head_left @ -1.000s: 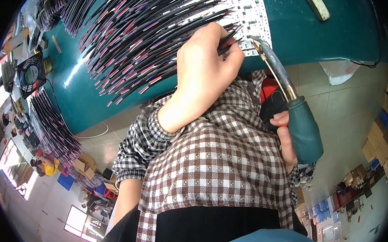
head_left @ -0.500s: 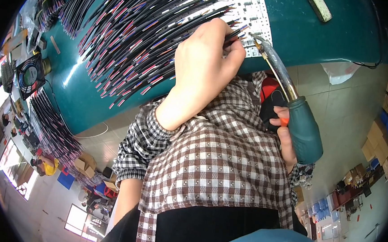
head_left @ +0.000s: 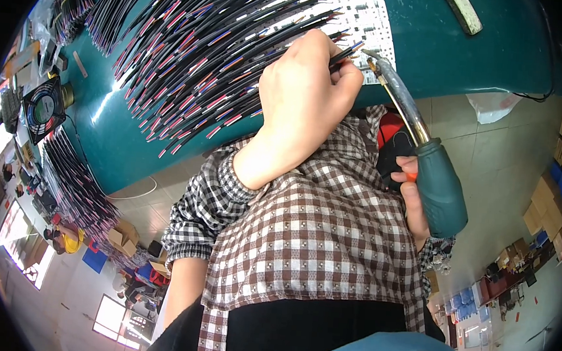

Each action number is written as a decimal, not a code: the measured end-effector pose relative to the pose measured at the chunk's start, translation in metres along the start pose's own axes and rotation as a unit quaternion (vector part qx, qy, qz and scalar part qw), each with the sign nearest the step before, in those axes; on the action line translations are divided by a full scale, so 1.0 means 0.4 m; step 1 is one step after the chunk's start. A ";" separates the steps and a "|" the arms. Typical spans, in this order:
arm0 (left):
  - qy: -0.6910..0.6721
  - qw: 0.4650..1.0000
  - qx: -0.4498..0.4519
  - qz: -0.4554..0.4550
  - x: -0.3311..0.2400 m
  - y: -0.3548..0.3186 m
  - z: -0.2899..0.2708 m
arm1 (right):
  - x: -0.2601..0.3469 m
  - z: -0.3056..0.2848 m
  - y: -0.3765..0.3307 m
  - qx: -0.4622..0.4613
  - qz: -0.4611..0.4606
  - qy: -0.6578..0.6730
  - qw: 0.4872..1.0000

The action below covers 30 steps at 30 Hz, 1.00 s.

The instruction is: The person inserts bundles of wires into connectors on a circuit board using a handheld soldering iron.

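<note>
Hands: two. The left hand (head_left: 307,92) is closed, thumb against fingers, gripping a black cable (head_left: 348,52) near its end. Whether a second cable lies under the fingers cannot be told. The right hand (head_left: 413,207) is wrapped around the handle of the soldering iron (head_left: 442,187).

Soldering iron: one. It has a dark green handle, a grey bent metal tip and a thin brass-coloured tube running alongside. An orange part shows at the right fingers. The tip points up and left, just beside the cable end; contact cannot be determined.

Circuit board sheet: one in view (head_left: 377,26), white with many small black parts. It lies flat on the green table (head_left: 458,67), partly beneath the cable spread (head_left: 198,59), whose cables are too many to count.

Held cable: located above the near edge of the circuit board sheet. It has a black outer sleeve, with thin cores, one blue, emerging from the end. The spread cables also have black sleeves; red, white and blue cores show at their ends.

Other items: one fan (head_left: 44,108) at the left, one metal bar (head_left: 463,12) at the far right of the table, and one checked apron (head_left: 309,236) on the person.
</note>
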<state>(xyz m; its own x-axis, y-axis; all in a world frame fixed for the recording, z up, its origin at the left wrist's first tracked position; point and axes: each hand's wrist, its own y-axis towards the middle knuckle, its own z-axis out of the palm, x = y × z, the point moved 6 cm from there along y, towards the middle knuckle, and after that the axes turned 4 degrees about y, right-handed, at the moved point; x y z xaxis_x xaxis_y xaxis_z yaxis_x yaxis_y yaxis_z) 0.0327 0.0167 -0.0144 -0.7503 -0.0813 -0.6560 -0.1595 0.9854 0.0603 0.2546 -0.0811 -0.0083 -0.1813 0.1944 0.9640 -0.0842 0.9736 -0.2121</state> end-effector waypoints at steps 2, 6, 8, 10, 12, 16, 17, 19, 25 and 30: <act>0.010 1.000 -0.004 -0.002 -0.002 0.002 -0.002 | 0.000 0.002 0.001 -0.008 0.013 0.013 1.000; 0.008 1.000 -0.020 -0.011 0.003 0.001 -0.003 | -0.004 0.006 0.003 -0.021 0.020 0.033 0.999; 0.005 1.000 -0.017 -0.022 0.009 -0.003 -0.002 | -0.005 0.008 0.004 -0.012 0.020 0.018 1.000; 0.004 1.000 -0.013 -0.026 0.033 0.013 -0.008 | -0.010 0.034 0.021 -0.008 0.017 0.007 1.000; 0.012 1.000 -0.014 -0.018 0.045 0.021 -0.013 | -0.012 0.050 0.033 0.004 0.009 -0.016 1.000; 0.014 1.000 -0.009 -0.025 0.053 0.019 -0.011 | -0.010 0.058 0.038 0.008 0.012 -0.027 1.000; 0.009 1.000 -0.007 -0.028 0.054 0.019 -0.009 | -0.013 0.058 0.038 -0.001 0.019 -0.017 1.000; 0.004 0.999 -0.006 -0.032 0.056 0.019 -0.010 | -0.016 0.059 0.037 -0.010 0.026 -0.006 1.000; 0.007 1.000 -0.010 -0.029 0.055 0.019 -0.012 | -0.009 0.059 0.045 0.023 -0.027 -0.123 0.992; 0.005 0.999 -0.007 -0.033 0.042 0.023 -0.012 | -0.013 0.038 0.021 0.066 -0.001 -0.253 0.965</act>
<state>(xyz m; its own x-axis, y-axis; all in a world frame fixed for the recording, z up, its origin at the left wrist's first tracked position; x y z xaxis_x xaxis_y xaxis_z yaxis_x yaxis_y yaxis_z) 0.0155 0.0238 -0.0213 -0.7447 -0.1481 -0.6508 -0.2183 0.9755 0.0278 0.2401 -0.0759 -0.0174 -0.6337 0.0765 0.7698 -0.2039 0.9434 -0.2616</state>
